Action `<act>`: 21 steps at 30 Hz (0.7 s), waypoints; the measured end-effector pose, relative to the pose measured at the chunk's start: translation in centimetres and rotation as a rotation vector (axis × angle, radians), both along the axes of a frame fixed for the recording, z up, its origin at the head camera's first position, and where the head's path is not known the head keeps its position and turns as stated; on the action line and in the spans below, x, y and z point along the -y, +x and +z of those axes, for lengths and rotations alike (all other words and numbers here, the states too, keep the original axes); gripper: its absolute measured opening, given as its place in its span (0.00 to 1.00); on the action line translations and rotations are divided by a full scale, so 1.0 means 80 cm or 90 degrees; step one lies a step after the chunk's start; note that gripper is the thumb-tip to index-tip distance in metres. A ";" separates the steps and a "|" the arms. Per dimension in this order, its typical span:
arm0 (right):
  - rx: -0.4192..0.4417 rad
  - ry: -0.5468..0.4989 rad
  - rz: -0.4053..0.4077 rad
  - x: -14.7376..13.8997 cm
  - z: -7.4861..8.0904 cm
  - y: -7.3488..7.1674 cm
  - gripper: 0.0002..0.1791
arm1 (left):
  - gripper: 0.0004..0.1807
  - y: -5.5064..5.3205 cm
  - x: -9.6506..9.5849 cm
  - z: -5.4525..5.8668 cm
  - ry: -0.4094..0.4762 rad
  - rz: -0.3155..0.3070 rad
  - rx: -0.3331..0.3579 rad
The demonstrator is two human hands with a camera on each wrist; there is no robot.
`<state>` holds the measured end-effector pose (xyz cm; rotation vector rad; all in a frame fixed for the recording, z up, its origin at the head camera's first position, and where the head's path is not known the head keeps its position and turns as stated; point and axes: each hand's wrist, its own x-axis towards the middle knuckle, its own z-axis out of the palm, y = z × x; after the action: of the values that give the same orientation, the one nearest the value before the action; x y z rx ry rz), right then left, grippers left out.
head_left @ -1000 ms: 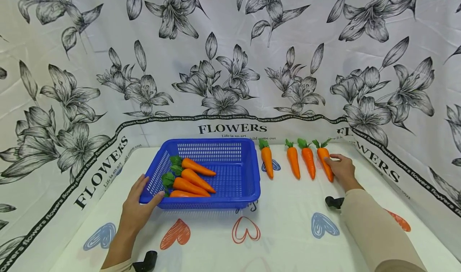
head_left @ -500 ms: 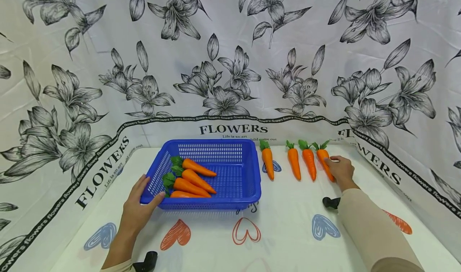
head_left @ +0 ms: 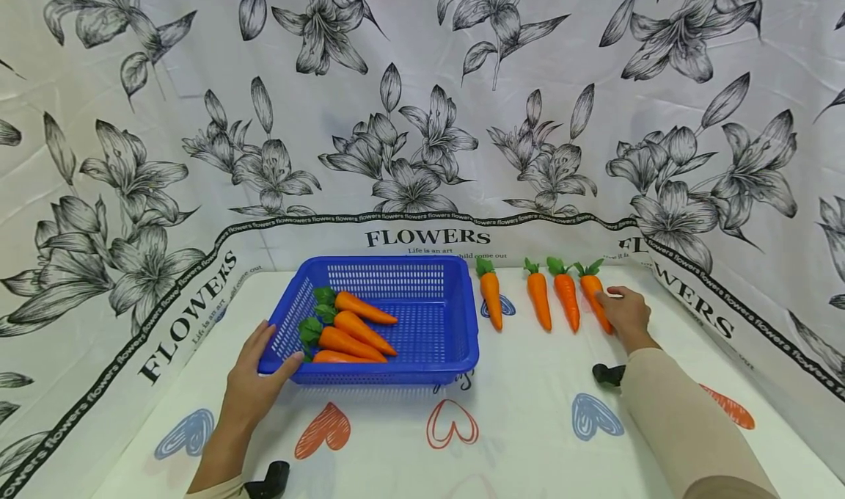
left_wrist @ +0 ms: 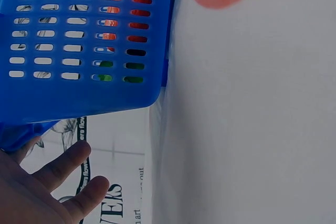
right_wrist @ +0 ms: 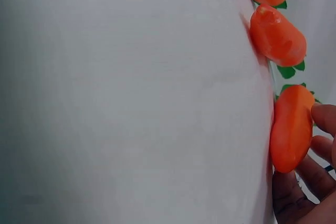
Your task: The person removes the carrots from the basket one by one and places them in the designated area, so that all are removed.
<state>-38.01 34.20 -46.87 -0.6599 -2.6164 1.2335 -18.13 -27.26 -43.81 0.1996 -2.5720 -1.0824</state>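
My left hand [head_left: 251,389] holds the near left corner of a blue plastic basket [head_left: 396,371], thumb at the front rim and fingers along the left side. In the left wrist view two fingers [left_wrist: 68,167] show below the perforated basket wall [left_wrist: 58,95]. Several orange carrots with green tops lie inside, among them one carrot [head_left: 356,330] pointing right. My right hand [head_left: 628,314] grips the rightmost carrot [head_left: 591,288] on the table, its leaves pointing away. The right wrist view shows this carrot [right_wrist: 292,129] between the thumb and fingers, tip toward the camera.
Left of the held carrot lie another carrot [head_left: 566,301], a second carrot [head_left: 538,299] and, close to the basket, a third carrot [head_left: 490,297]. They rest on a white heart-printed tablecloth [head_left: 528,411]. A flower-printed curtain [head_left: 422,66] stands behind and at both sides.
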 end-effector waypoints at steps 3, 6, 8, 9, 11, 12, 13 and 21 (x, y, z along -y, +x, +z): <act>-0.005 0.006 0.011 -0.001 0.001 0.003 0.32 | 0.46 0.001 0.000 -0.002 0.004 0.000 0.000; -0.016 0.005 0.022 -0.003 0.004 0.009 0.32 | 0.46 0.001 0.000 -0.003 0.007 -0.001 0.001; -0.025 -0.002 0.025 -0.004 0.007 0.014 0.33 | 0.46 0.001 0.001 -0.004 0.007 -0.001 0.002; -0.026 -0.007 0.027 -0.005 0.008 0.017 0.33 | 0.46 0.001 0.001 -0.004 0.007 -0.001 0.003; -0.028 -0.014 0.026 -0.007 0.010 0.022 0.34 | 0.46 0.001 0.002 -0.004 0.005 -0.002 0.003; -0.030 -0.018 0.023 -0.008 0.011 0.023 0.34 | 0.46 0.001 0.002 -0.004 0.006 -0.001 0.004; -0.032 -0.021 0.021 -0.009 0.012 0.026 0.35 | 0.46 0.001 0.002 -0.003 0.006 -0.002 0.004; -0.080 -0.064 -0.012 -0.016 0.026 0.042 0.38 | 0.46 0.001 0.003 0.001 0.005 -0.010 0.003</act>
<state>-34.63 35.50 -44.82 -0.6000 -2.4552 1.3617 -18.08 -27.47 -43.77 0.1842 -2.5790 -1.0988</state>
